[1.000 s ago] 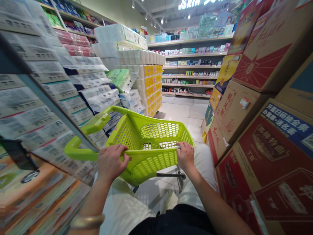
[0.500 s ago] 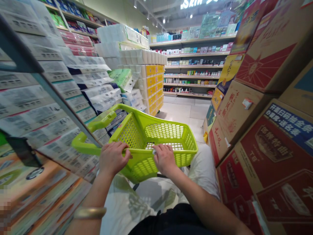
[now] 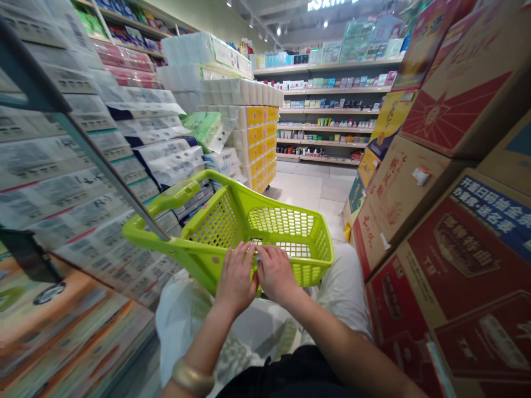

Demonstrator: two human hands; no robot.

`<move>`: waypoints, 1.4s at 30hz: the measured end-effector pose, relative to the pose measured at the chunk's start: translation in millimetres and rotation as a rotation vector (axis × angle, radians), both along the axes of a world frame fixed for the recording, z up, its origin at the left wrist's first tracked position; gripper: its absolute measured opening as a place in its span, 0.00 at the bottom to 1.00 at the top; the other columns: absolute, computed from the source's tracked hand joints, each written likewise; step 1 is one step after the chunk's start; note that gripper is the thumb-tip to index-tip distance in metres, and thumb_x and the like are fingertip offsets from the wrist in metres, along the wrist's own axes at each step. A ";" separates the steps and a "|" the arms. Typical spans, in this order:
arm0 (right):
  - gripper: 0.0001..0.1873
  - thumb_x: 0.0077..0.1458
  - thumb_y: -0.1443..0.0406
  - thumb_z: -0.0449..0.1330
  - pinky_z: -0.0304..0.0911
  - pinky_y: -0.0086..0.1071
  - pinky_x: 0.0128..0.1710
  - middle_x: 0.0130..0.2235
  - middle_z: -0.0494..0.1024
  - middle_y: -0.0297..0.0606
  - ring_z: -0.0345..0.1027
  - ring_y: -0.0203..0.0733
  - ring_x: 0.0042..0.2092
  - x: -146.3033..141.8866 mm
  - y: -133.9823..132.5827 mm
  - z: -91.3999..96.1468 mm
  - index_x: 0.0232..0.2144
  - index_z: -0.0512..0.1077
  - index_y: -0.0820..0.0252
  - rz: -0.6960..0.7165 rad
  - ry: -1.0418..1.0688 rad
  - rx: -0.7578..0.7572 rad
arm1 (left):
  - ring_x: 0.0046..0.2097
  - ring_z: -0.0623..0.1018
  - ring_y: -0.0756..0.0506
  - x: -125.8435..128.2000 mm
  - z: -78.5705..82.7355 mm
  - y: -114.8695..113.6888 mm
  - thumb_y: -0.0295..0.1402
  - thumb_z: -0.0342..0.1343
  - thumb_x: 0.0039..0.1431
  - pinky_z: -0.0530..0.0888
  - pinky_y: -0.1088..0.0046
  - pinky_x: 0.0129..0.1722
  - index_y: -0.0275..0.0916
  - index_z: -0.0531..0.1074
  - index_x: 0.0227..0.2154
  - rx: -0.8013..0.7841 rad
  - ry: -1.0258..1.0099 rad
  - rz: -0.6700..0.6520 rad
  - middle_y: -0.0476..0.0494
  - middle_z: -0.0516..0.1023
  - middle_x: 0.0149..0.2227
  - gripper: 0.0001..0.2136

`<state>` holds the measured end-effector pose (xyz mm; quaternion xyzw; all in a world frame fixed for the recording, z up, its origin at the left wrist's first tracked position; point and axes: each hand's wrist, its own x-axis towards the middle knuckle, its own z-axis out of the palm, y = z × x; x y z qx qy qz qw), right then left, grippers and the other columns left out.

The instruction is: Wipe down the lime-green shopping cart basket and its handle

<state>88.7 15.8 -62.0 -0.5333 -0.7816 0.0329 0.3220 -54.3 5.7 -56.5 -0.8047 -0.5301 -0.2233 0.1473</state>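
Observation:
A lime-green plastic shopping cart basket (image 3: 199, 266) with perforated sides stands side-on before my knees, with nothing seen in the visible part of its basket. My left hand (image 3: 237, 279) lies over the middle of the near rim, fingers bent across it. Right beside it, my right hand (image 3: 277, 273) is closed at the same rim, its thumb side touching or nearly touching the left. A small whitish scrap (image 3: 258, 259) shows by the right hand's fingers; its kind is unclear. The cart's push handle (image 3: 174, 200) curves away at the left.
Stacked tissue packs (image 3: 74, 166) rise at the left, beside a slanting metal pole (image 3: 112, 171). Large cartons (image 3: 460, 237) are piled close on the right. Ahead is tiled floor (image 3: 305, 181), with stocked shelves (image 3: 327, 110) behind it.
My left hand has slid right along the rim, from near the handle end to beside my right hand. The right hand and the cart have hardly moved.

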 end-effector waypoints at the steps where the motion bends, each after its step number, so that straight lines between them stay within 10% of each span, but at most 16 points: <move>1: 0.20 0.56 0.70 0.54 0.57 0.38 0.50 0.47 0.75 0.42 0.65 0.46 0.48 -3.6 1.0 2.1 0.51 0.70 0.58 0.014 -0.014 -0.007 | 0.64 0.63 0.36 3.5 -4.9 -0.7 0.28 0.50 0.54 0.57 0.54 0.65 0.30 0.61 0.60 -0.021 0.002 0.007 0.33 0.68 0.60 0.28; 14: 0.23 0.53 0.73 0.52 0.57 0.39 0.50 0.47 0.74 0.43 0.64 0.46 0.49 76.2 -30.5 -30.0 0.51 0.69 0.59 -0.111 0.001 0.044 | 0.62 0.65 0.36 -4.2 -10.5 7.0 0.25 0.50 0.53 0.58 0.52 0.65 0.32 0.64 0.55 -0.014 -0.070 0.064 0.34 0.72 0.54 0.24; 26: 0.22 0.57 0.69 0.53 0.60 0.40 0.48 0.48 0.74 0.45 0.66 0.47 0.47 -9.6 -13.6 10.5 0.55 0.67 0.60 0.022 -0.178 -0.097 | 0.65 0.59 0.32 -4.3 -24.0 0.9 0.25 0.52 0.47 0.55 0.48 0.65 0.29 0.61 0.54 0.038 -0.038 0.114 0.29 0.69 0.54 0.27; 37: 0.22 0.54 0.73 0.51 0.58 0.38 0.48 0.44 0.74 0.42 0.65 0.45 0.47 80.1 -48.5 -26.5 0.51 0.69 0.58 -0.104 -0.013 0.001 | 0.67 0.57 0.33 1.0 -19.7 -1.5 0.24 0.50 0.50 0.52 0.44 0.65 0.31 0.61 0.55 -0.021 -0.068 0.149 0.29 0.68 0.56 0.26; 42: 0.23 0.53 0.73 0.52 0.58 0.41 0.49 0.45 0.73 0.44 0.63 0.47 0.48 55.0 -43.8 -23.1 0.52 0.69 0.60 -0.144 -0.007 0.027 | 0.66 0.57 0.31 5.7 -21.0 -1.3 0.25 0.52 0.49 0.55 0.46 0.65 0.30 0.61 0.54 -0.009 -0.078 0.180 0.28 0.68 0.56 0.26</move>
